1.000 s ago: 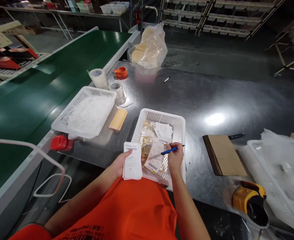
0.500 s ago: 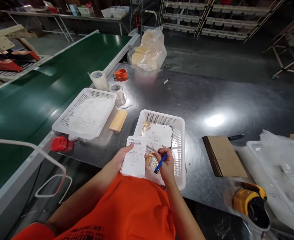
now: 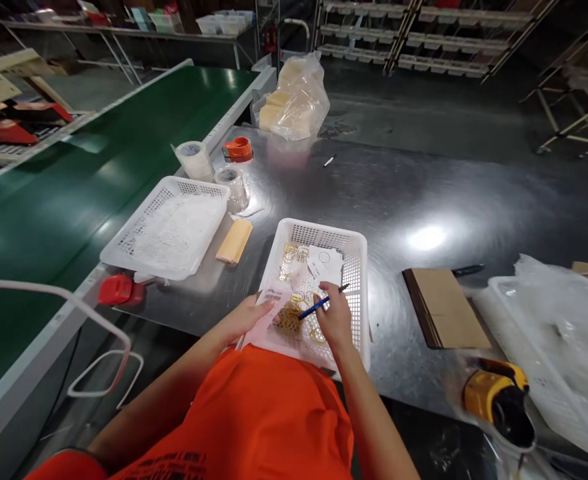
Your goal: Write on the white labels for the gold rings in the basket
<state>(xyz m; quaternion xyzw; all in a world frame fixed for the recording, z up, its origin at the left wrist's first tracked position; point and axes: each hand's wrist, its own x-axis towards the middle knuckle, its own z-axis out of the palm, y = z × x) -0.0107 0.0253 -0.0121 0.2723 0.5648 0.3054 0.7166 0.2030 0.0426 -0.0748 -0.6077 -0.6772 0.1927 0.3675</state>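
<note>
— Right, what room do I have around the hands?

— Plenty: the shiny steel table [image 3: 404, 193] lies open beyond the white perforated plastic basket [image 3: 357, 280], which sits at the near edge just in front of my orange shirt [image 3: 269, 420]. On my left are another white mesh tray [image 3: 167, 230] and a green conveyor belt [image 3: 74, 180]; on my right lies a brown cardboard sheet [image 3: 447, 307].

— And the things in hand?

— My left hand [image 3: 244, 319] pinches a white printed paper slip [image 3: 269, 320] low over the basket's near end. Beside it lies a tangle of yellow rubber bands [image 3: 290, 319].

— The other hand?

— My right hand [image 3: 335, 321] is clenched on a slim blue pen [image 3: 319, 305], tip angled away, fingers curled above the bands.
</note>
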